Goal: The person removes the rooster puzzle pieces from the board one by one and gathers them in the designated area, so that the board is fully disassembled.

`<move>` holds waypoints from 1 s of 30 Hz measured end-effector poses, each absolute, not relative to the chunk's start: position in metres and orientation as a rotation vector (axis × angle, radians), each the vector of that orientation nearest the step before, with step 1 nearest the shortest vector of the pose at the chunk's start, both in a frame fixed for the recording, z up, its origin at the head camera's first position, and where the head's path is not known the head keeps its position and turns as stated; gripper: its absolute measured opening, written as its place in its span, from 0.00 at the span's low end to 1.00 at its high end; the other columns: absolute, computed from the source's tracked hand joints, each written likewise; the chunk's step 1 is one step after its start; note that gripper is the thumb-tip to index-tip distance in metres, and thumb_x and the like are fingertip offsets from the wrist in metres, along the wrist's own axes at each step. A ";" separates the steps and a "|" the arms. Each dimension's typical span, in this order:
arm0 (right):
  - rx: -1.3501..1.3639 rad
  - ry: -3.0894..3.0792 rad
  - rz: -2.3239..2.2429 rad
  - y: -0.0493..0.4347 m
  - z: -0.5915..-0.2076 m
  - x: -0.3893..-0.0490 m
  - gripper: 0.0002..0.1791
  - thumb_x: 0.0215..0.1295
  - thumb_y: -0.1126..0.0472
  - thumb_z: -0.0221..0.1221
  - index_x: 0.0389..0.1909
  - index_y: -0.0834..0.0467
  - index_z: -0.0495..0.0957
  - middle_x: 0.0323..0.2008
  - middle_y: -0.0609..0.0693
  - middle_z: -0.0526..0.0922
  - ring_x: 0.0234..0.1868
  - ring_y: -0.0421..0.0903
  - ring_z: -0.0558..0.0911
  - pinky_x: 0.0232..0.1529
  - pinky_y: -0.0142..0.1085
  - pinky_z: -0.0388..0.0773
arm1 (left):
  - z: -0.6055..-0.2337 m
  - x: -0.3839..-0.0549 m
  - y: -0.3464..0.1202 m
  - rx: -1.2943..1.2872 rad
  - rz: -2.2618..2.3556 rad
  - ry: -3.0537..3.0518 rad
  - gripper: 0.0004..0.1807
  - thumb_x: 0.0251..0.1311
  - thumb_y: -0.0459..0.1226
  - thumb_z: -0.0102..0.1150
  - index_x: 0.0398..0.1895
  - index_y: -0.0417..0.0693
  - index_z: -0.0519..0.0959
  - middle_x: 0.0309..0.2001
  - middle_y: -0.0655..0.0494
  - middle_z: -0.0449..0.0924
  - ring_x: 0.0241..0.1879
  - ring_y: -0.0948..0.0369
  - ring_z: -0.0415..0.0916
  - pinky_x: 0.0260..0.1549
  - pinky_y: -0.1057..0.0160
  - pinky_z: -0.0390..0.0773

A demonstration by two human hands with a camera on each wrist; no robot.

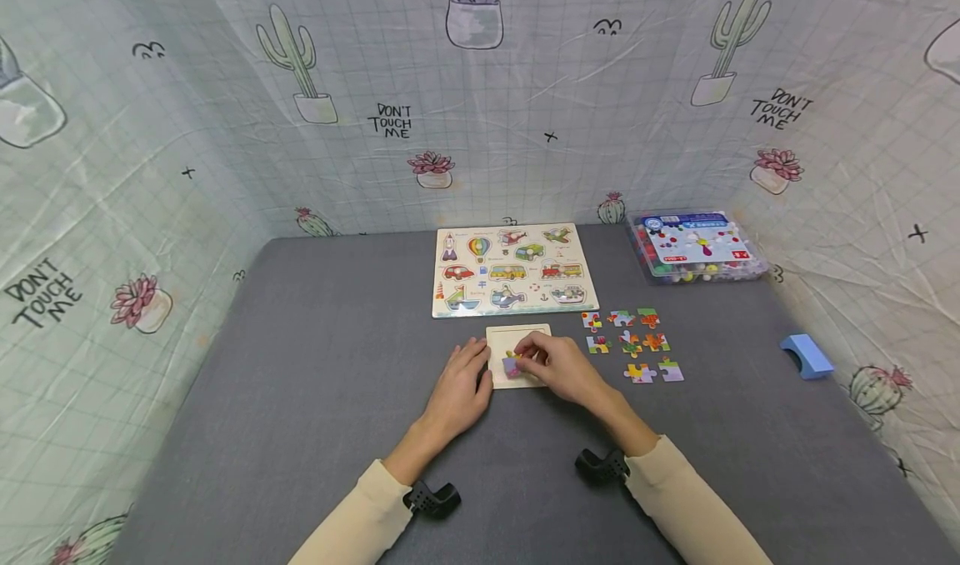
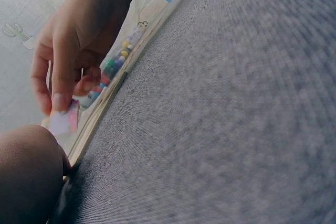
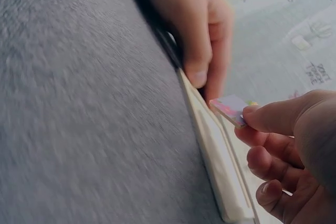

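A small light wooden puzzle tray lies on the dark cloth. My left hand rests at its left edge, fingers fairly straight, with thumb and fingers touching the rim in the right wrist view. Over the tray my right hand pinches a purple and pink jigsaw piece between thumb and index finger. The piece is tilted above the tray floor; whether its lower edge touches is unclear. Right of the tray lie several loose jigsaw pieces in rough rows, orange, yellow, purple and green.
Behind the tray lies a picture board with vehicles. A clear plastic box with colourful parts stands at the back right. A blue arch block sits near the right table edge. Cactus-print cloth hangs around the table.
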State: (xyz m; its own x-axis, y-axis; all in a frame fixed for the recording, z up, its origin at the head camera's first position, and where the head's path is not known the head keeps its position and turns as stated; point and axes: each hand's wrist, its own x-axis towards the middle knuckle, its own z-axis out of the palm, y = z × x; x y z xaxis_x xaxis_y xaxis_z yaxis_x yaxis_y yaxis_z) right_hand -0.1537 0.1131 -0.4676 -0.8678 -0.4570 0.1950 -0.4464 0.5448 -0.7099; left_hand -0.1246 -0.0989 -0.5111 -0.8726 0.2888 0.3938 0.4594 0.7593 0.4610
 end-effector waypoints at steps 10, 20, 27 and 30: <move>-0.686 2.806 -1.298 0.144 -0.463 -0.153 0.07 0.64 0.61 0.67 0.40 0.57 0.83 0.30 0.47 0.85 0.25 0.33 0.75 0.26 0.29 0.73 | -0.511 -0.125 -0.099 -0.568 -0.820 -2.677 0.20 0.67 0.33 0.55 0.60 0.33 0.78 0.63 0.41 0.77 0.69 0.46 0.71 0.70 0.45 0.67; -0.549 2.851 -1.283 0.174 -0.460 -0.153 0.06 0.65 0.61 0.66 0.40 0.57 0.83 0.31 0.48 0.86 0.24 0.36 0.74 0.25 0.30 0.72 | -0.512 -0.125 -0.099 -0.562 -0.834 -2.672 0.20 0.67 0.33 0.55 0.60 0.33 0.78 0.63 0.40 0.77 0.68 0.46 0.71 0.70 0.44 0.67; -0.471 2.890 -1.255 0.191 -0.458 -0.154 0.06 0.64 0.62 0.66 0.40 0.58 0.84 0.32 0.50 0.87 0.25 0.37 0.76 0.26 0.29 0.73 | -0.512 -0.126 -0.098 -0.557 -0.819 -2.686 0.20 0.68 0.34 0.55 0.60 0.33 0.78 0.64 0.41 0.77 0.69 0.47 0.71 0.71 0.45 0.66; -0.449 2.908 -1.237 0.198 -0.458 -0.153 0.06 0.64 0.62 0.67 0.40 0.58 0.84 0.31 0.50 0.86 0.25 0.36 0.75 0.27 0.29 0.73 | -0.512 -0.125 -0.098 -0.555 -0.815 -2.693 0.20 0.68 0.34 0.55 0.60 0.33 0.78 0.64 0.41 0.77 0.69 0.47 0.71 0.71 0.45 0.66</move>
